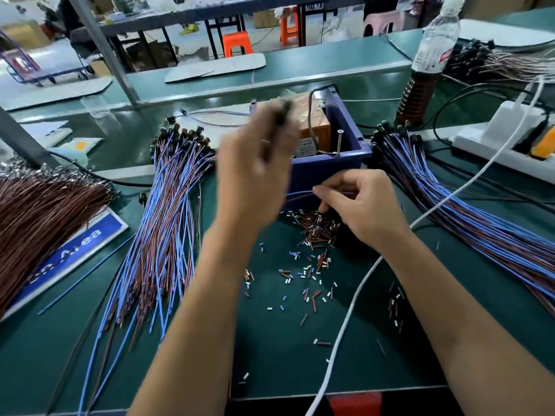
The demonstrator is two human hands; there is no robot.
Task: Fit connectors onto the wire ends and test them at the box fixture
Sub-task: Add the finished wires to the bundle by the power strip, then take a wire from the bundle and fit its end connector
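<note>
My left hand (255, 163) is raised in front of the blue box fixture (345, 145), blurred, gripping the dark connector end of a wire (282, 112). My right hand (357, 205) is lower, in front of the box, pinching the blue and brown wire ends (303, 194) just above a pile of small brown and white sleeves (315, 226). A bundle of blue and brown wires (162, 235) lies to the left, another bundle (468, 211) to the right.
A brown wire bundle (39, 205) lies on a blue sign at far left. A white cable (360, 289) crosses the green mat (285, 340) toward a power strip (507, 145). A bottle (426, 64) stands behind the box. Loose sleeves scatter near my forearms.
</note>
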